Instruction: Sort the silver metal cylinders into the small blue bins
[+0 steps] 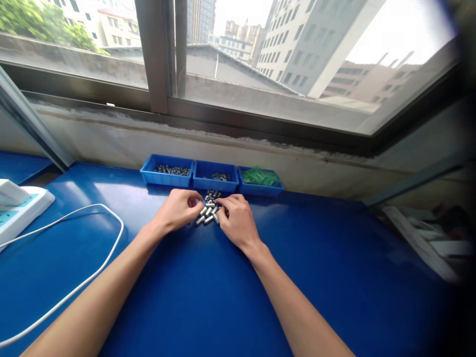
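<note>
The left hand (183, 209) is bent, thumb and forefinger curled almost into a ring; whether they pinch anything, I cannot tell. The right hand (237, 218) arches with fingers down at the pile's right edge; its grip is also unclear. Directly between the hands sits a loose pile of metal pieces (208, 210): short, hard-edged, rod-like, silvery on lit faces and dark in shadow, the nearest lying slantwise side by side. Beneath is a smooth, glossy blue tabletop (193, 297).

Just beyond the hands stand three blue plastic bins in a row: the left bin (165, 179) with small grey metal bits, the middle bin (215, 185) with a few more, the right bin (260, 189) with translucent green pieces (260, 175). Well left of the left hand loops a smooth white cable (100, 205).
</note>
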The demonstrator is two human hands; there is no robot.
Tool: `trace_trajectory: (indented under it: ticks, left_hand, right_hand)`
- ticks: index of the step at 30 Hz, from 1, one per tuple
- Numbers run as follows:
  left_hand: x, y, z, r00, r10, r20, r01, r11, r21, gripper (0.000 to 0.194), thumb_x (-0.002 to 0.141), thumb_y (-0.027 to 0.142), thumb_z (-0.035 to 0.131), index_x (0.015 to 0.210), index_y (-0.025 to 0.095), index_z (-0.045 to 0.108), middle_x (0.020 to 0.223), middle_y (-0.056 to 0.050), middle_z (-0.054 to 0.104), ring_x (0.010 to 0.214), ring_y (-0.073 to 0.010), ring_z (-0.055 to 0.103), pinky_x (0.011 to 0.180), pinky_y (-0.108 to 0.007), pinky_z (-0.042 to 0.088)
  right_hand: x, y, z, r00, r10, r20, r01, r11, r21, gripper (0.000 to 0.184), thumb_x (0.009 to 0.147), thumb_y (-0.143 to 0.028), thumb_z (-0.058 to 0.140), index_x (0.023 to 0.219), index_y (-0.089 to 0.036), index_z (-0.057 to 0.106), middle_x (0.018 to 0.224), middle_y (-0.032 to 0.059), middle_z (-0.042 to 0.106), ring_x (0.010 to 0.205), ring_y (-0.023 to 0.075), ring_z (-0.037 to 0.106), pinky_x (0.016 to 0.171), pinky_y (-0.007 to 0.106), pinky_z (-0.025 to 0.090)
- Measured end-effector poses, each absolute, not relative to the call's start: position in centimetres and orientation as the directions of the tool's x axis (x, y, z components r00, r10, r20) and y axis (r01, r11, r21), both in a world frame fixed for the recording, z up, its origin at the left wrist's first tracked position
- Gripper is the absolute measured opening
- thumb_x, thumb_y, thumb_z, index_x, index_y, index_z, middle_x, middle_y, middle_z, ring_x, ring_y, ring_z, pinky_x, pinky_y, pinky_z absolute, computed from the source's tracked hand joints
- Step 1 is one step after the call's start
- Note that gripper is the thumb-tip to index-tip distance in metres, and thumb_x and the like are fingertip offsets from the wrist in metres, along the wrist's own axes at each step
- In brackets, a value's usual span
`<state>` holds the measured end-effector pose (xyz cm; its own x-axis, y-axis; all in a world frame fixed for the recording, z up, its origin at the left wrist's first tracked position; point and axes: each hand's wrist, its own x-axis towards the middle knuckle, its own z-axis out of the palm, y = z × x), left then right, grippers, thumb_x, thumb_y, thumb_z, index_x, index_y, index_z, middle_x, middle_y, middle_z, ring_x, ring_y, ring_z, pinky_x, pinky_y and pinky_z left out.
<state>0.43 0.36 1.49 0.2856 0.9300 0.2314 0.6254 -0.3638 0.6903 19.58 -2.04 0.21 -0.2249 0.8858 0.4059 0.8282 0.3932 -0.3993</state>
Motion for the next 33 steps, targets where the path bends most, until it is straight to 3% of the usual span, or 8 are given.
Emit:
trace_trajectory:
  ticks: [4,8,15,18,22,24,29,33]
  left_hand:
    - [0.8,0.1,2.0,0.283,0.957,0.058,0.627,-0.23,0.745,0.027,0.075,0.022,0.049,0.072,0.015,0.075,0.056,-0.002,0.068,0.055,-0.015,0.062,0.056,-0.023,0.046]
    - [1.4,-0.1,2.1,0.237,0.971,0.012,0.599,-0.156,0.785,0.025,0.074,0.024,0.05,0.067,0.016,0.073,0.061,-0.003,0.071,0.063,-0.0184,0.069,0.061,-0.024,0.05]
    - [2.1,0.2,0.4,0.27,0.957,-0.103,0.388,-0.01,0.922,0.024,0.078,0.026,0.052,0.077,0.017,0.074,0.074,-0.003,0.076,0.078,-0.0212,0.074,0.066,-0.025,0.056]
    - [2.0,0.4,0.3,0.257,0.963,-0.075,0.343,-0.019,0.939,0.025,0.082,0.028,0.053,0.085,0.016,0.075,0.079,-0.004,0.077,0.079,-0.0205,0.075,0.069,-0.025,0.057]
    - [1.7,0.7,0.4,0.084,0.966,0.245,0.524,-0.252,0.813,0.027,0.085,0.025,0.051,0.093,0.016,0.075,0.088,-0.006,0.076,0.081,-0.0204,0.073,0.077,-0.03,0.057]
    - [1.4,1.0,0.1,0.124,0.91,0.396,0.616,-0.383,0.688,0.031,0.085,0.019,0.049,0.102,0.015,0.074,0.103,-0.008,0.074,0.092,-0.0216,0.07,0.088,-0.033,0.055]
    - [1.2,1.8,-1.1,0.405,0.809,0.427,0.642,-0.584,0.497,0.043,0.086,0.013,0.045,0.125,0.013,0.066,0.128,-0.01,0.065,0.119,-0.0238,0.057,0.108,-0.038,0.044]
    - [1.3,2.0,-1.3,0.508,0.76,0.405,0.64,-0.648,0.413,0.046,0.091,0.016,0.041,0.133,0.013,0.059,0.135,-0.011,0.059,0.121,-0.0247,0.052,0.11,-0.041,0.041]
  right_hand:
    - [18.8,-2.0,0.1,-0.229,0.89,0.395,0.826,0.392,-0.406,0.034,0.085,-0.01,0.05,0.11,-0.017,0.072,0.104,0.0078,0.074,0.102,0.0252,0.053,0.092,0.039,0.044]
    - [18.5,-1.9,0.1,-0.247,0.883,0.399,0.812,0.413,-0.413,0.034,0.085,-0.01,0.05,0.11,-0.017,0.072,0.105,0.0072,0.074,0.101,0.0248,0.053,0.092,0.038,0.044]
    - [19.3,-1.6,-0.1,-0.171,0.884,0.436,0.829,0.368,-0.421,0.037,0.083,-0.008,0.049,0.109,-0.016,0.072,0.107,0.0081,0.073,0.105,0.0269,0.052,0.095,0.041,0.044]
    - [19.3,-1.7,-0.1,-0.207,0.883,0.421,0.82,0.391,-0.417,0.036,0.084,-0.008,0.049,0.11,-0.016,0.072,0.107,0.0069,0.074,0.104,0.0265,0.052,0.094,0.04,0.044]
    - [18.8,-2.1,0.1,-0.299,0.862,0.409,0.796,0.462,-0.391,0.035,0.086,-0.011,0.05,0.112,-0.019,0.072,0.11,0.0055,0.074,0.11,0.0267,0.051,0.095,0.042,0.042]
    - [18.7,-2.1,0.2,-0.314,0.854,0.415,0.791,0.477,-0.383,0.035,0.086,-0.011,0.05,0.114,-0.019,0.071,0.11,0.0049,0.074,0.113,0.0269,0.05,0.097,0.042,0.041]
    - [19.3,-1.5,0.2,-0.171,0.865,0.472,0.867,0.36,-0.345,0.038,0.085,-0.01,0.049,0.116,-0.016,0.07,0.12,0.0069,0.07,0.118,0.0293,0.048,0.1,0.045,0.039]
    - [19.8,-1.1,-0.3,-0.189,0.872,0.451,0.875,0.358,-0.326,0.039,0.088,-0.013,0.047,0.12,-0.017,0.068,0.127,0.0075,0.067,0.12,0.0298,0.048,0.1,0.046,0.04]
